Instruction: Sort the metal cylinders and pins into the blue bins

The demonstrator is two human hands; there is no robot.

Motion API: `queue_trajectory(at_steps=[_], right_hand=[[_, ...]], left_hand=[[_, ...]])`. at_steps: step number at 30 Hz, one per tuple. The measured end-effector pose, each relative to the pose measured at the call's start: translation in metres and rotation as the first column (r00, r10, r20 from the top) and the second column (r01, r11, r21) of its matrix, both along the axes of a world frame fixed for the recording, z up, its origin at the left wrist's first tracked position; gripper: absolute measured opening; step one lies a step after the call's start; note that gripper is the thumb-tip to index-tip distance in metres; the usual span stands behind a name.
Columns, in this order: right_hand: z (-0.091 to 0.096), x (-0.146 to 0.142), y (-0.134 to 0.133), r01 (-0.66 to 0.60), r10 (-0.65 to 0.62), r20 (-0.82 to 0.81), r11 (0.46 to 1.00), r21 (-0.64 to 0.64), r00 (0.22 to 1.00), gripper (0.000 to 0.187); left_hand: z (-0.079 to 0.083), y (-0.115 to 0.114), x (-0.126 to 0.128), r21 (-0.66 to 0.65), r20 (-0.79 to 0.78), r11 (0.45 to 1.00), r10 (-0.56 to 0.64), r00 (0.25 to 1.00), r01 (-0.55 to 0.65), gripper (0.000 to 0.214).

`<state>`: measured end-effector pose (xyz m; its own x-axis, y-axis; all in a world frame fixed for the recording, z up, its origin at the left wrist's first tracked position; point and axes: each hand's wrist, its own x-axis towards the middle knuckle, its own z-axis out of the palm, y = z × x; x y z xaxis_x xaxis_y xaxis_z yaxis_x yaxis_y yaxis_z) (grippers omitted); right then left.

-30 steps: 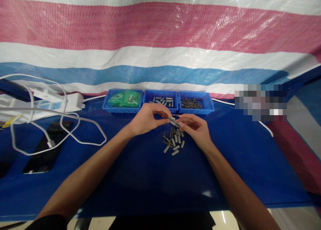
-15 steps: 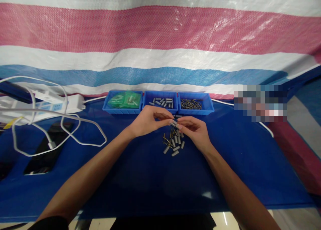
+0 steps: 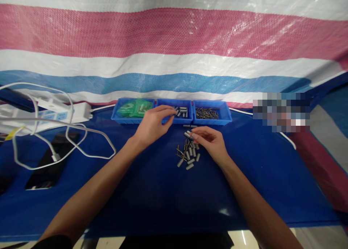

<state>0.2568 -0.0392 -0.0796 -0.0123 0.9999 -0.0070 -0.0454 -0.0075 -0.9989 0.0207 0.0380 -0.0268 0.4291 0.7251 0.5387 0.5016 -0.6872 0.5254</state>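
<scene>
My left hand reaches over the front of the middle blue bin, thumb and index finger slightly apart beside the small grey cylinders inside. Nothing clearly shows between those fingertips. My right hand is closed in a pinch on small grey cylinders above the table. Beneath it lies a loose pile of grey cylinders and thin brass-coloured pins. Just in front of the middle bin rest more grey cylinders. My right fingers hide part of the pile.
To the right stands a blue bin of brass-coloured pins; the left bin holds a green plastic bag. A power strip, looping white cable and black phone occupy the left side. A striped sheet hangs behind.
My left hand has let go of the grey cylinders and moved up and left to the middle bin. My right hand stays nearly in place, still holding them.
</scene>
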Motion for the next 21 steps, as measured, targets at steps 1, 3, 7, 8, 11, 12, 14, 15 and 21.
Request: queue_trajectory(at_steps=[1,3,7,8,11,12,14,15,21], right_hand=[[0.0,0.0,0.0,0.008,-0.008,0.001,1.0,-0.001,1.0,0.025],[0.0,0.001,0.001,0.023,-0.023,0.001,1.0,-0.003,1.0,0.025],[0.002,0.002,0.003,0.047,-0.047,-0.006,0.999,0.0,0.999,0.024],[0.002,0.003,0.003,0.053,-0.053,-0.008,0.999,0.003,0.999,0.024],[0.002,0.003,0.004,0.063,-0.063,-0.012,0.998,0.006,0.998,0.023],[0.002,0.003,0.004,0.062,-0.062,-0.01,0.998,0.006,0.998,0.022],[0.002,0.003,0.004,0.057,-0.057,-0.004,0.998,0.003,0.998,0.022],[0.002,0.004,0.004,0.055,-0.055,-0.002,0.998,0.001,0.998,0.022],[0.0,0.005,0.003,0.043,-0.043,-0.009,0.999,0.012,0.999,0.021]], left_hand=[[0.002,-0.001,0.0,-0.029,-0.055,0.996,-0.09,0.994,0.089,0.019],[0.005,-0.005,0.0,-0.159,-0.162,0.939,-0.33,0.93,0.305,0.017],[0.007,-0.01,0.002,-0.396,-0.226,0.748,-0.642,0.733,0.533,0.011],[0.005,-0.011,0.003,-0.422,-0.231,0.729,-0.661,0.714,0.539,0.013],[0.0,-0.012,0.006,-0.464,-0.263,0.718,-0.671,0.693,0.519,0.02],[-0.002,-0.013,0.007,-0.468,-0.274,0.718,-0.672,0.689,0.514,0.019],[-0.005,-0.013,0.008,-0.469,-0.289,0.72,-0.672,0.681,0.512,0.016],[-0.006,-0.012,0.008,-0.467,-0.292,0.722,-0.671,0.682,0.51,0.014],[-0.008,-0.006,0.003,-0.47,-0.316,0.744,-0.644,0.697,0.475,0.017]])
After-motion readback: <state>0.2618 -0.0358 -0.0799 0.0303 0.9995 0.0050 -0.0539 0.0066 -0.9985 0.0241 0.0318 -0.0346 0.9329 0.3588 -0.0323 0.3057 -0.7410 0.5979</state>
